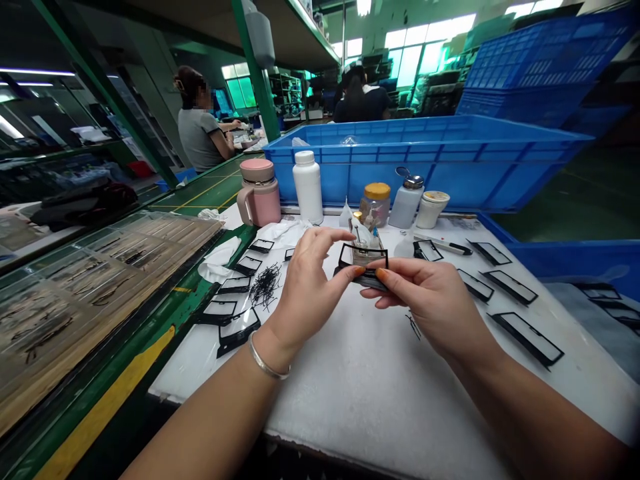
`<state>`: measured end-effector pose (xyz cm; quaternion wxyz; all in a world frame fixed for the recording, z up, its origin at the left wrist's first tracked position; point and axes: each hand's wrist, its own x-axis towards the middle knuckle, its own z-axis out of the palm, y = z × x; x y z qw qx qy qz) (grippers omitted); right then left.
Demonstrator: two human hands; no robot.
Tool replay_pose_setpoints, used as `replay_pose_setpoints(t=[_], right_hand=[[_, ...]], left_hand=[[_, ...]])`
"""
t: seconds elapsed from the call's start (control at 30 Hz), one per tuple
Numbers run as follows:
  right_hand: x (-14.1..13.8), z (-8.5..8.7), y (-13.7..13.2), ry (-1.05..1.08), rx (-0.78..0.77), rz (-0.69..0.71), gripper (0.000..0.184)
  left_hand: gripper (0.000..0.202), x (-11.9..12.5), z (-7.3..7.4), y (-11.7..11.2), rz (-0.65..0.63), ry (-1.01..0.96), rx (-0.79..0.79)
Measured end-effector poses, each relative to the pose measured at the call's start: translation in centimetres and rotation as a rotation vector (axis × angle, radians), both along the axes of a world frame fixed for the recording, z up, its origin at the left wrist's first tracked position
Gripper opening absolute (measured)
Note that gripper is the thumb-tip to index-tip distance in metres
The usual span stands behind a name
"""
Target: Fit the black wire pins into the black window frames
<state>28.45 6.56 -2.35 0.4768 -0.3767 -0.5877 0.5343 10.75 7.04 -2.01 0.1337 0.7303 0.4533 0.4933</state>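
Note:
Both hands hold one black rectangular frame (379,253) up over the white tabletop. My left hand (313,277) has its thumb on the lower left part of the frame, its index finger arched above. The thumb and fingers of my right hand (420,283) pinch the lower right edge. Similar black frames lie on both sides: one frame (239,327) near my left wrist, another frame (527,337) at the right. Left of my left hand is a heap of thin black strips (265,285). A few loose strips (413,327) lie under my right hand.
Behind the hands stand a pink mug (261,197), a white bottle (308,187), a yellow-lidded jar (376,203), a pump bottle (406,203) and a large blue crate (450,150). A utility knife (445,244) lies at right. Two people work farther back.

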Motion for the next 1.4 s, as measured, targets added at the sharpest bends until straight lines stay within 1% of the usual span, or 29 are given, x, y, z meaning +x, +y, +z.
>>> replay_pose_setpoints(t=[0.1,0.17,0.2,0.27,0.43,0.6,0.67,0.87,0.97,1.1,1.4], right_hand=[[0.03,0.09,-0.05,0.02,-0.006,-0.006,0.018],[-0.01,0.07,-0.06,0.025,-0.002,0.008,0.016],[-0.04,0.03,-0.05,0.025,0.007,0.021,0.016],[-0.09,-0.1,0.0,0.022,0.02,0.058,0.015],[-0.03,-0.52,0.32,0.033,-0.005,0.096,0.017],[0.02,-0.78,0.54,0.055,-0.018,0.092,0.018],[-0.03,-0.77,0.51,0.057,-0.02,0.09,0.018],[-0.11,-0.53,0.39,0.066,-0.026,0.114,0.017],[-0.05,-0.47,0.37,0.082,-0.061,0.12,0.017],[-0.04,-0.37,0.35,0.1,-0.103,0.13,0.022],[-0.17,0.02,0.06,0.031,-0.052,0.106,0.023]], left_hand=[[0.038,-0.09,-0.16,0.37,-0.125,-0.177,-0.214],[0.037,-0.1,-0.25,0.56,-0.221,-0.28,-0.329],[0.037,-0.09,-0.28,0.61,-0.258,-0.32,-0.368],[0.037,-0.04,-0.31,0.63,-0.284,-0.369,-0.4],[0.035,0.06,-0.25,0.41,-0.235,-0.373,-0.36],[0.039,0.02,-0.12,0.42,-0.267,-0.364,-0.358],[0.04,0.03,-0.12,0.46,-0.258,-0.358,-0.354],[0.035,0.08,-0.23,0.51,-0.231,-0.354,-0.35],[0.036,0.03,-0.19,0.51,-0.237,-0.375,-0.349],[0.034,-0.03,-0.04,0.46,-0.232,-0.391,-0.35],[0.032,0.01,-0.1,0.44,-0.249,-0.385,-0.345]])
